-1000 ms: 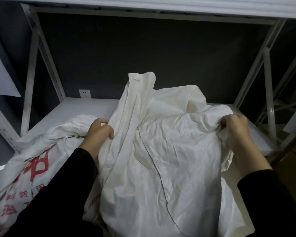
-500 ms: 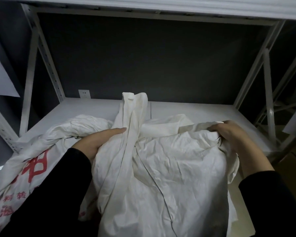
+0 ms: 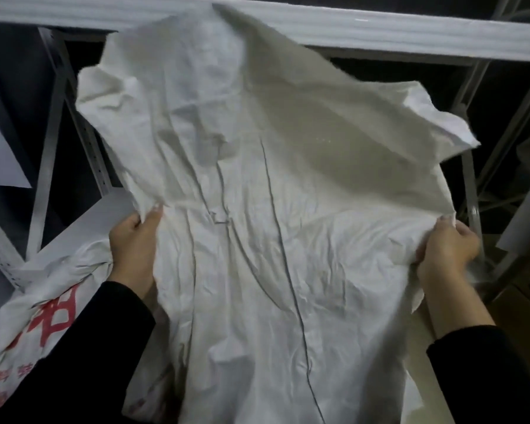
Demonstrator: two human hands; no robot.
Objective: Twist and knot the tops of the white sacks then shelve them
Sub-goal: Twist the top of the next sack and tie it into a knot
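Gripping the white sack by its side edges, left hand and right hand spread its top, probably readying a twist.

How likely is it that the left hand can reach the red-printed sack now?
Probably yes: the red-printed sack lies just beside the left hand, nothing between them, though that hand grips the plain white sack.

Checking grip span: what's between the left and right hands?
In the head view, only the white sack: its crumpled fabric spans from the left hand to the right hand, each gripping an edge.
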